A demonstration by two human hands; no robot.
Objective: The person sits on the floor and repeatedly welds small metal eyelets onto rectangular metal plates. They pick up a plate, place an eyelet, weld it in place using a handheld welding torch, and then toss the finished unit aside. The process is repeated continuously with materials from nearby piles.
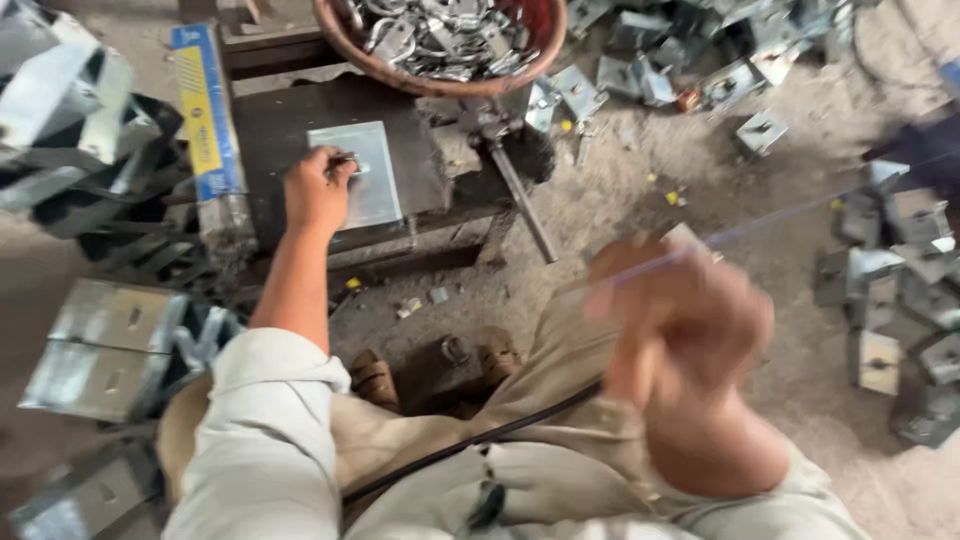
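Bottom of frame: the person's knees in pale trousers [560, 470] and a pale sleeve [265, 430] at lower left, with a black cable [480, 435] running across the lap. Right hand [690, 320] at centre right, raised near the camera and heavily blurred; it looks closed around a thin rod [760, 225] that runs off toward the upper right, though the blur makes the grip hard to confirm. Between the knees, two brown shoes [375, 378] on the dusty floor [640, 200]. Lower left: a stack of flat galvanised plates [105, 345]. Further up, left of centre, the left hand [318, 190] reaches forward, fingers pinched on a small metal piece [345, 160] pressed against a square metal plate [358, 172]. That plate lies flat on a dark metal workbench [275, 120] in the upper-centre of the frame. A blue and yellow box [205, 110] stands at the bench's left edge. A lever handle [520, 200] sticks out diagonally from the bench's right side. Top centre: a round brown basket [345, 45] full of small shiny metal parts [440, 35], touching the far edge of the bench. Upper right and right edge: loose square metal brackets [760, 130] scattered on the floor, well apart from both hands. Upper left: bent metal strips [60, 90] in a heap.
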